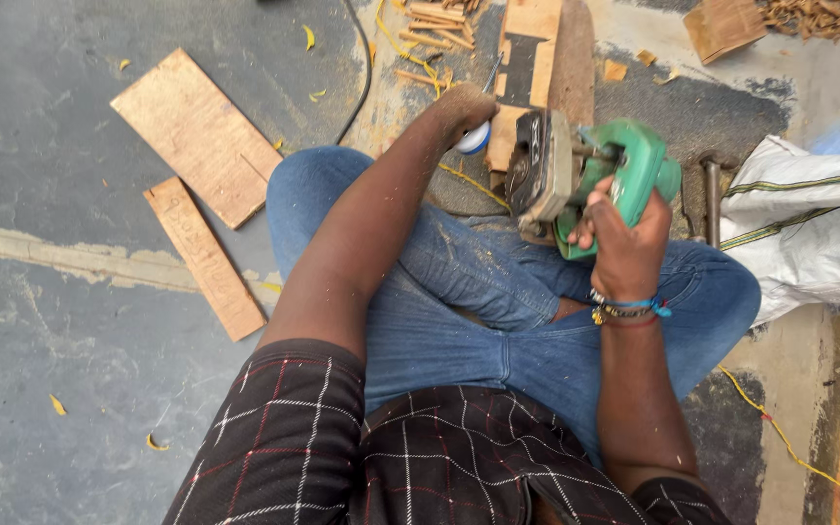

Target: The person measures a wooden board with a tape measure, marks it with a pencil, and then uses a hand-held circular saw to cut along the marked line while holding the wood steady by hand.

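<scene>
I sit cross-legged on the floor in blue jeans. My right hand [624, 243] grips the handle of a green electric power tool [590, 175], held tipped on its side above my right knee with its metal base plate facing left. My left hand [464, 107] reaches forward and is closed over a small blue and white object [475, 139], right beside a notched wooden piece [527, 58] lying in front of me. My right wrist wears several bead bracelets.
Two flat wooden boards [196, 136] [204, 258] lie on the grey floor to the left. Small wood offcuts [435, 24] and a black cable [362, 68] are ahead. A white sack [809, 224] sits at right, with a yellow cord [780, 437] and a metal rod [712, 199].
</scene>
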